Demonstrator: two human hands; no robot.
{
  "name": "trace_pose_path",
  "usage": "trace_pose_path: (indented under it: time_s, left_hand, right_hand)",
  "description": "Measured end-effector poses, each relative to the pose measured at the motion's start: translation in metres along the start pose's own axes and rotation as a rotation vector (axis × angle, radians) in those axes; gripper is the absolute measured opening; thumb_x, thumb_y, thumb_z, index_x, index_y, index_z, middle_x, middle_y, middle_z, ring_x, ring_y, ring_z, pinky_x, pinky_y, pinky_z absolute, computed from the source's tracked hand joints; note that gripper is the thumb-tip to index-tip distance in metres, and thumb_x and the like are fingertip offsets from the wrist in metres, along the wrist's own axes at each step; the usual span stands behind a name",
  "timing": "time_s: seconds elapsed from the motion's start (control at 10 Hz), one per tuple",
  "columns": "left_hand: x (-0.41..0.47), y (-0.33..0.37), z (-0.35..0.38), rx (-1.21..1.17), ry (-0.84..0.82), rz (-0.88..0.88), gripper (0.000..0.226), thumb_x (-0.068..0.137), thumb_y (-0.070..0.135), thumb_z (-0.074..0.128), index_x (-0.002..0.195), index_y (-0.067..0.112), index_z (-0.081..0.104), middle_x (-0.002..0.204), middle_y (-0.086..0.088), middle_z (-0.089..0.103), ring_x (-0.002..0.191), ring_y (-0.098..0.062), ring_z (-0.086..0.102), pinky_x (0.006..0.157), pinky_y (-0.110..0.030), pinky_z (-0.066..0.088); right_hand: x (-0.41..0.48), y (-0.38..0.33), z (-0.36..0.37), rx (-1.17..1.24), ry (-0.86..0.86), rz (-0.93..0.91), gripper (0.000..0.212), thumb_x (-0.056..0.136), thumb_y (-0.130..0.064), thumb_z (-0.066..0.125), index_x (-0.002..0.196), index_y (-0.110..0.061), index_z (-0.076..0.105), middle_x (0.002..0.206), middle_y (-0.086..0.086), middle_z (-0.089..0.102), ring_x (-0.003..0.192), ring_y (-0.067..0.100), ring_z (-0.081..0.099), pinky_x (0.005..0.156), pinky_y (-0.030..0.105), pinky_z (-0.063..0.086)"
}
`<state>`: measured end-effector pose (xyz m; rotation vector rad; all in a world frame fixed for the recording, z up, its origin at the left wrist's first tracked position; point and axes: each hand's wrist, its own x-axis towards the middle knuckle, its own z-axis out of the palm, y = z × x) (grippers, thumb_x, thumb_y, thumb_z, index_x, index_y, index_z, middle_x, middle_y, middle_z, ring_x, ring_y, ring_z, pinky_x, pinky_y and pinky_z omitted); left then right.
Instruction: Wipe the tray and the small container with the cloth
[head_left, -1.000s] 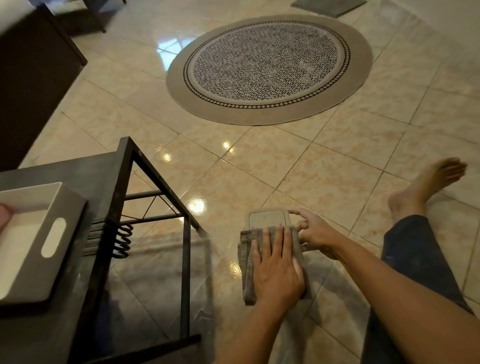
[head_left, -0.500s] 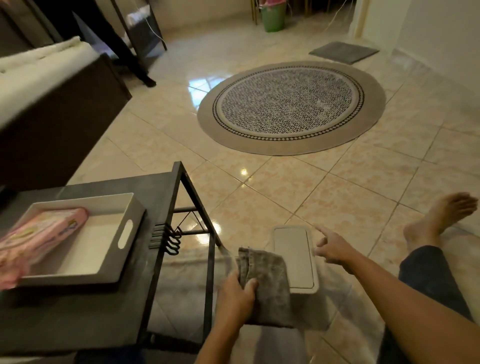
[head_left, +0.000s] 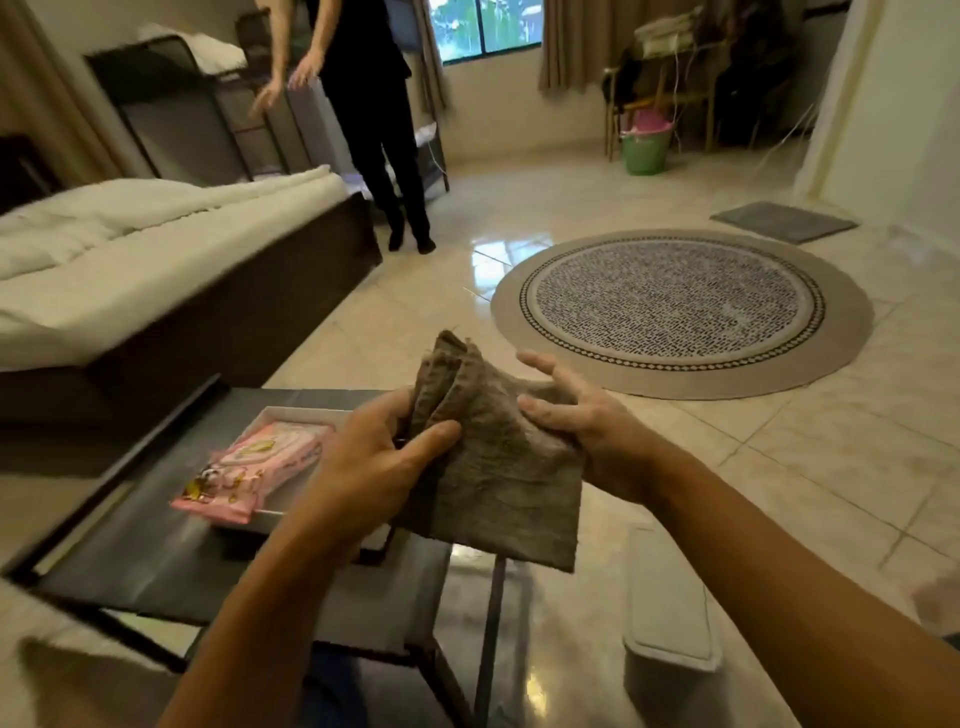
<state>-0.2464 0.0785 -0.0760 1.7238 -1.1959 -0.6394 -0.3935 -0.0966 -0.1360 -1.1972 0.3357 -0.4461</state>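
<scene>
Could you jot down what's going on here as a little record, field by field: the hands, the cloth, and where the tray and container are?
left hand: grips the cloth's left side
right hand: fingers spread, holds the cloth's right side
cloth: grey-brown, folded, held up in the air
tray: white, on the dark table, a pink packet in it
small container: on the floor, untouched
other person: stands by the bed

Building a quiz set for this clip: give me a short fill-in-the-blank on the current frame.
1. Both hands, left hand and right hand, hold a brown ____.
2. The pink packet lies in the white ____ on the dark table.
3. The small container stands on the ____, not on the table.
4. The rug on the tiles is ____ in shape.

Missing words: cloth; tray; floor; round
</scene>
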Motion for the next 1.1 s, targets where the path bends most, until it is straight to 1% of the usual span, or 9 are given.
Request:
trace_pose_path:
  time_s: [0.2, 0.3, 0.4, 0.5, 0.6, 0.7, 0.9, 1.0, 1.1]
  left_hand:
    - [0.033, -0.067, -0.081, 0.334, 0.246, -0.174, 0.008, 0.089, 0.023, 0.070, 0.098, 0.021, 0.069, 0.090, 0.000, 0.072, 0.087, -0.019, 0.069, 0.072, -0.037, 0.056]
    - [0.047, -0.094, -0.103, 0.539, 0.288, -0.214, 0.005, 0.088, 0.021, 0.071, 0.092, 0.019, 0.068, 0.084, -0.001, 0.069, 0.087, -0.023, 0.066, 0.067, -0.033, 0.049]
    - [0.056, -0.112, -0.112, 0.626, 0.283, -0.253, 0.013, 0.086, 0.022, 0.072, 0.096, 0.015, 0.070, 0.090, -0.006, 0.070, 0.088, -0.025, 0.065, 0.074, -0.036, 0.052]
    - [0.063, -0.123, -0.114, 0.715, 0.222, -0.246, 0.008, 0.084, 0.022, 0.074, 0.081, 0.020, 0.067, 0.083, -0.003, 0.069, 0.077, -0.018, 0.063, 0.063, -0.031, 0.047]
    - [0.066, -0.134, -0.108, 0.853, 0.212, -0.204, 0.015, 0.080, 0.021, 0.074, 0.095, 0.017, 0.070, 0.096, -0.005, 0.070, 0.086, -0.020, 0.064, 0.074, -0.035, 0.053]
    - [0.069, -0.139, -0.092, 1.058, 0.220, -0.060, 0.049, 0.084, 0.026, 0.071, 0.129, 0.019, 0.055, 0.123, -0.007, 0.057, 0.111, -0.026, 0.054, 0.089, -0.039, 0.049]
    - [0.077, -0.150, -0.072, 0.949, -0.305, -0.121, 0.056, 0.085, 0.046, 0.068, 0.138, 0.043, 0.049, 0.142, 0.003, 0.045, 0.129, -0.022, 0.039, 0.105, -0.042, 0.037]
    - [0.068, -0.152, -0.084, 0.860, -0.184, -0.091, 0.057, 0.083, 0.044, 0.071, 0.137, 0.036, 0.053, 0.140, 0.005, 0.046, 0.123, -0.018, 0.045, 0.100, -0.037, 0.042]
    - [0.045, -0.149, -0.092, 0.674, 0.227, 0.127, 0.038, 0.088, 0.028, 0.069, 0.125, 0.021, 0.062, 0.122, -0.002, 0.060, 0.098, -0.013, 0.060, 0.075, -0.025, 0.052]
  right_hand:
    - [0.075, 0.006, 0.080, -0.699, 0.144, -0.266, 0.053, 0.083, -0.011, 0.071, 0.124, -0.038, 0.053, 0.116, 0.007, 0.065, 0.105, 0.026, 0.065, 0.088, 0.045, 0.058]
    - [0.108, 0.022, 0.105, -0.883, 0.118, -0.225, 0.042, 0.087, -0.006, 0.068, 0.123, -0.026, 0.059, 0.122, 0.007, 0.062, 0.107, 0.019, 0.058, 0.083, 0.030, 0.051]
    - [0.131, 0.038, 0.115, -0.950, 0.085, -0.159, 0.033, 0.088, -0.002, 0.065, 0.117, -0.019, 0.064, 0.120, 0.009, 0.064, 0.110, 0.022, 0.059, 0.085, 0.031, 0.051]
    - [0.145, 0.052, 0.119, -1.079, 0.102, -0.117, 0.033, 0.087, 0.002, 0.061, 0.115, -0.013, 0.067, 0.117, 0.013, 0.065, 0.108, 0.028, 0.062, 0.090, 0.037, 0.054]
    - [0.148, 0.062, 0.118, -1.267, 0.071, -0.123, 0.036, 0.088, -0.007, 0.065, 0.123, -0.012, 0.066, 0.123, 0.012, 0.062, 0.113, 0.029, 0.058, 0.096, 0.040, 0.051]
    - [0.144, 0.064, 0.112, -1.221, 0.108, -0.192, 0.049, 0.088, -0.020, 0.069, 0.135, -0.021, 0.057, 0.132, 0.006, 0.055, 0.123, 0.024, 0.050, 0.104, 0.037, 0.044]
    - [0.086, 0.000, 0.096, -0.974, 0.198, -0.415, 0.047, 0.088, -0.025, 0.071, 0.133, -0.024, 0.058, 0.115, -0.004, 0.065, 0.104, 0.008, 0.062, 0.097, 0.037, 0.054]
    - [0.023, -0.054, 0.081, -0.841, 0.196, -0.521, 0.047, 0.088, -0.024, 0.068, 0.133, -0.021, 0.055, 0.109, -0.006, 0.066, 0.102, 0.007, 0.066, 0.092, 0.031, 0.058]
    - [-0.052, -0.108, 0.065, -0.823, 0.200, -0.661, 0.041, 0.092, -0.020, 0.060, 0.132, -0.016, 0.051, 0.108, 0.008, 0.067, 0.099, 0.019, 0.069, 0.087, 0.029, 0.059]
